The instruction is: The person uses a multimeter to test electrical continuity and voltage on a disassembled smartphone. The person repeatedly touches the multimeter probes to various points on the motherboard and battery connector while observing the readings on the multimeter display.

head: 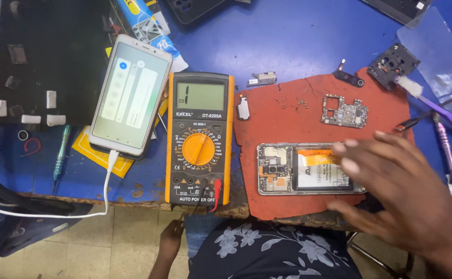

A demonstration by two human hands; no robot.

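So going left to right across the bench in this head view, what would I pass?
Green screwdriver → white phone with a lit screen → orange multimeter → opened phone on the red mat → right hand reaching over it → purple tool. The left hand hangs below the bench edge.

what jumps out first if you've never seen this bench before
The orange-cased multimeter stands out at the centre of the blue bench, with a lit white smartphone leaning just to its left on a white cable. To its right, an opened phone lies on a red mat, and the right hand hovers over its right end, fingers spread.
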